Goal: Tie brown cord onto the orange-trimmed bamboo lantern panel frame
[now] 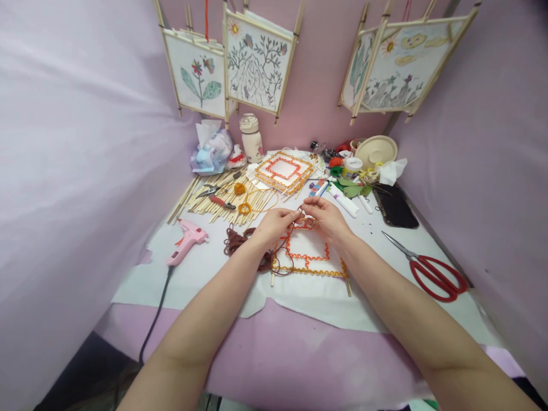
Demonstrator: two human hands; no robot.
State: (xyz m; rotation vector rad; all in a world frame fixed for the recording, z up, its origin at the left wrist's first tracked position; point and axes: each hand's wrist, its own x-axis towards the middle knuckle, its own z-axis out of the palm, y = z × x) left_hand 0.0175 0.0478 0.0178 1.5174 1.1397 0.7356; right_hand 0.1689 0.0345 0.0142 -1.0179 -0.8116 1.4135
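Observation:
Both my hands meet over the top of a stick frame (311, 274) trimmed with wavy yellow and orange cord. A brown cord (237, 241) lies in a loose bundle beside the frame, and a strand of it rises to my fingers. My left hand (278, 224) pinches this strand between thumb and forefinger. Close against it, my right hand (324, 217) also has its fingers closed on the brown cord. The frame's upper edge is partly hidden under my hands.
A pink glue gun (187, 242) with its cable lies left, red scissors (434, 274) and a black phone (396, 205) right. Behind are sticks (222, 208), pliers (219, 200), a second frame (285, 171), a bottle (251, 138) and markers (343, 201). Framed drawings (259, 63) hang above.

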